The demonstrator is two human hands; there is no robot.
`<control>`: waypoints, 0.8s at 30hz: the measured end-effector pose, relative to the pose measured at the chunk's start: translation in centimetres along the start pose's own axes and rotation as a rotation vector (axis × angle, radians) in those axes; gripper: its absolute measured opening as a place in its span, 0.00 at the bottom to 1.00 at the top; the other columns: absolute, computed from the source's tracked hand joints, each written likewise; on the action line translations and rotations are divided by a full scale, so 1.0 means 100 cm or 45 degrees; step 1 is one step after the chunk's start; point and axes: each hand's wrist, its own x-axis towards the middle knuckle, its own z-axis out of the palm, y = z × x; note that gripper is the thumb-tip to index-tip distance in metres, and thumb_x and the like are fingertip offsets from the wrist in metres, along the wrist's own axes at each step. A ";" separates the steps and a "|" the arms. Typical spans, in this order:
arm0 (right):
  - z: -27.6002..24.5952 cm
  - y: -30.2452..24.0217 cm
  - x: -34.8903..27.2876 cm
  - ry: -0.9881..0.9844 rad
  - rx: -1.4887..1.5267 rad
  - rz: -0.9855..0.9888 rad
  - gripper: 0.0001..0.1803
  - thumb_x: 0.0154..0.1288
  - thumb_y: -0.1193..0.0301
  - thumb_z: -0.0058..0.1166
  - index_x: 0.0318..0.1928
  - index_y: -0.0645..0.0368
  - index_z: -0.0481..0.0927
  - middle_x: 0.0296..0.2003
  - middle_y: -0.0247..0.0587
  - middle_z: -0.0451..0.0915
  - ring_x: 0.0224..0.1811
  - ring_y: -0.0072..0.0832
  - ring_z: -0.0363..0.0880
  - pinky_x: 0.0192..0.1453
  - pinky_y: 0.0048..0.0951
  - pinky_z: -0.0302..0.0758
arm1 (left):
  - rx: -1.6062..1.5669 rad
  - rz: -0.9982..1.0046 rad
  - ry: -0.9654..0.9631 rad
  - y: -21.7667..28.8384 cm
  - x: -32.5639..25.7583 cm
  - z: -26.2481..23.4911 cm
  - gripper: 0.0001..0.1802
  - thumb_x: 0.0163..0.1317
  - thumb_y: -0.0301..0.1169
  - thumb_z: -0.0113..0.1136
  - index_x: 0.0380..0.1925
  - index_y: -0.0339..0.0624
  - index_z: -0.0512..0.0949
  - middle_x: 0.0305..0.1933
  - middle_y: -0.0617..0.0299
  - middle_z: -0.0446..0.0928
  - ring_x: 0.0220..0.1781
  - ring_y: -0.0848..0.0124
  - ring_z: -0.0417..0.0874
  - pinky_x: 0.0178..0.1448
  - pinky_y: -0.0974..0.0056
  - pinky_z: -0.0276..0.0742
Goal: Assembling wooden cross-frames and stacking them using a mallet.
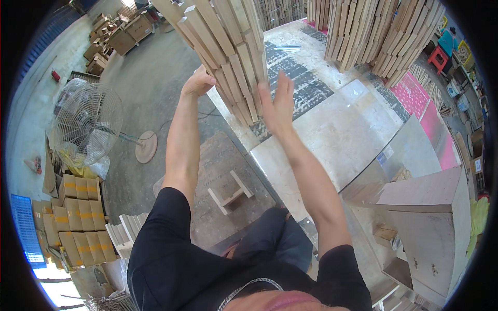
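A tall stack of pale wooden strips (228,62), laid in tight layers, stands at the near left edge of the worktable. My left hand (199,83) is against the stack's left side, thumb stretched out; its other fingers are mostly hidden behind the wood. At the stack's right side is my right hand (278,106), fingers apart and slightly blurred, the nearest ones at the wood. Neither hand is wrapped round a single strip. Below, near my legs, an H-shaped wooden piece (231,193) lies on a brown board (207,160).
More strip stacks (358,36) stand on the worktable (332,135) at the far right. A pale cabinet (430,233) is at my right. To the left are a pedestal fan (88,124) and stacked cartons (83,223). A red stool (438,58) is far right.
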 end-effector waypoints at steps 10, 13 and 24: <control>0.021 -0.006 0.023 -0.165 0.075 0.067 0.57 0.73 0.38 0.45 0.74 0.85 0.47 0.69 0.79 0.60 0.73 0.64 0.59 0.78 0.49 0.56 | -0.136 -0.022 -0.154 -0.018 0.011 -0.023 0.54 0.30 0.37 0.84 0.65 0.37 0.73 0.63 0.56 0.79 0.64 0.60 0.80 0.67 0.55 0.77; 0.012 -0.007 0.019 -0.144 -0.001 0.053 0.55 0.75 0.41 0.43 0.74 0.84 0.45 0.67 0.78 0.63 0.71 0.61 0.62 0.77 0.46 0.56 | -0.122 -0.059 -0.177 -0.018 0.021 -0.017 0.55 0.28 0.36 0.85 0.65 0.37 0.73 0.63 0.56 0.79 0.63 0.60 0.80 0.66 0.54 0.77; 0.006 -0.006 0.015 -0.179 -0.094 -0.003 0.57 0.70 0.42 0.53 0.74 0.84 0.47 0.66 0.76 0.63 0.70 0.62 0.63 0.77 0.46 0.58 | -0.050 0.008 0.022 -0.002 -0.007 0.009 0.60 0.38 0.39 0.83 0.74 0.39 0.62 0.72 0.55 0.71 0.73 0.59 0.71 0.76 0.54 0.64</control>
